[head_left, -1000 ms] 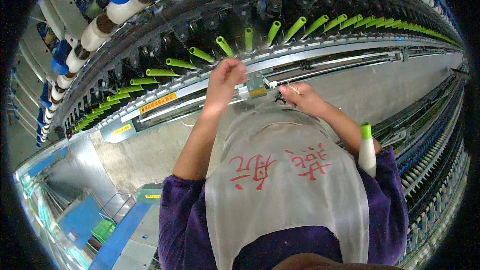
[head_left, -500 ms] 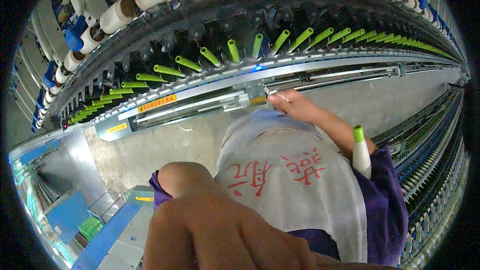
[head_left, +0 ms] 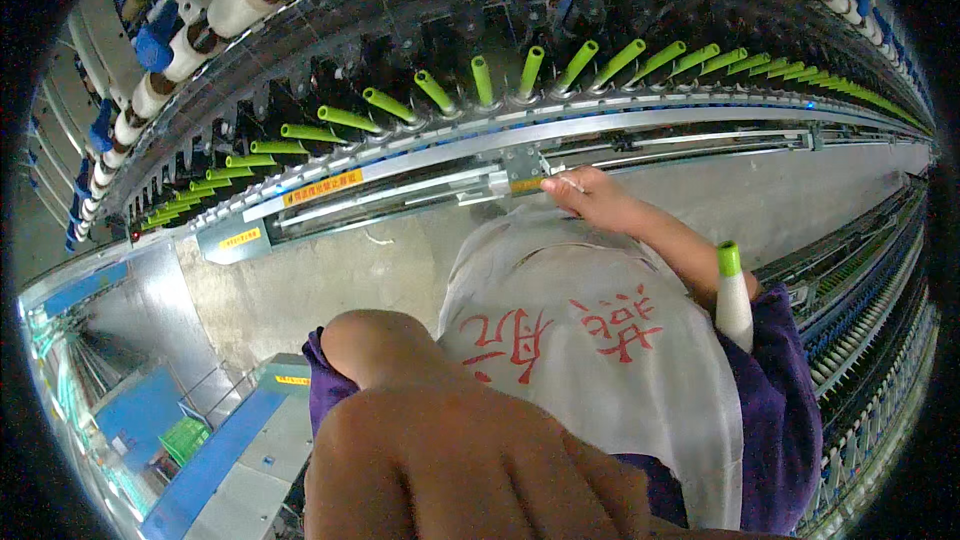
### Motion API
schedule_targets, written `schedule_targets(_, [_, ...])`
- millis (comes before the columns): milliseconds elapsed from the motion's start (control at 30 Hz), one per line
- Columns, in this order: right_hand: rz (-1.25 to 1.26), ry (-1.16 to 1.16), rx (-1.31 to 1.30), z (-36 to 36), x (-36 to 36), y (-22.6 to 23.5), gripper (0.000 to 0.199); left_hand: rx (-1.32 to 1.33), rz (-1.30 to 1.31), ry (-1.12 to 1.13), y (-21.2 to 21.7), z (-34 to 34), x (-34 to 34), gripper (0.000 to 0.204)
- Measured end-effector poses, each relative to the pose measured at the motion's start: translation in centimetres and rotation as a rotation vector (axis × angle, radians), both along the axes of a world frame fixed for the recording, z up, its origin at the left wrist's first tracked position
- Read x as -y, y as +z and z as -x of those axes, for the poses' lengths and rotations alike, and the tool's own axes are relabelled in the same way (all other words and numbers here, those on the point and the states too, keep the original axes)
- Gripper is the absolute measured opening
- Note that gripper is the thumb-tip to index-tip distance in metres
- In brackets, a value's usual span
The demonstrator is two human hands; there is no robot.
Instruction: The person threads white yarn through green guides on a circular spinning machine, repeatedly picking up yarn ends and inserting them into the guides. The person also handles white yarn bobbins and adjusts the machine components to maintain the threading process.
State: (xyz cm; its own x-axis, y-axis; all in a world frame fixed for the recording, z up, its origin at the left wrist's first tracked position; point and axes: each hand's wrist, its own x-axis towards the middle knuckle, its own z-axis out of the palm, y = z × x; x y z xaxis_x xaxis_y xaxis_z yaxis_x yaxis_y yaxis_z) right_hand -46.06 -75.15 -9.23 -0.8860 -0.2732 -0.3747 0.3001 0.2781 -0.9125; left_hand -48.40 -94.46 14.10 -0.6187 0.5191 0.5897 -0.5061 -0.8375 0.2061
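Observation:
My right hand [head_left: 592,197] reaches forward to the long metal rail [head_left: 700,125] of a spinning machine. Its fingers are bunched beside a small bracket with a yellow label [head_left: 524,176], and a thin white sliver shows at the fingertips. My left arm is bent up close to the camera, and my left hand [head_left: 470,460] fills the lower middle as a blurred mass, so its fingers are unclear. A white yarn bobbin with a green tip [head_left: 733,297] sticks up by my right elbow. I wear a white apron with red marks [head_left: 580,340].
A row of bare green spindle tubes [head_left: 480,80] leans out above the rail. White roving bobbins [head_left: 235,5] hang higher up. Another machine row [head_left: 860,310] runs along the right. A blue and grey cart [head_left: 220,450] stands at lower left on the concrete floor [head_left: 300,290].
My left hand has left the rail, pulled back and risen close to the camera, where it now fills the lower view. My right hand has stayed at the rail by the bracket.

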Motion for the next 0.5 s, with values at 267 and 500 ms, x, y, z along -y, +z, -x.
schedule_targets(267, [-0.063, 0.074, 0.019, -0.2, -0.4, 0.4, 0.046, -0.914, 1.03, 0.596, -9.4, 3.4, -4.9, 0.016])
schedule_targets(500, [0.079, 0.176, -0.232, 0.3, -1.4, -2.2, 0.042, -0.844, 0.98, 0.086, -15.7, 3.2, -5.1, 0.011])
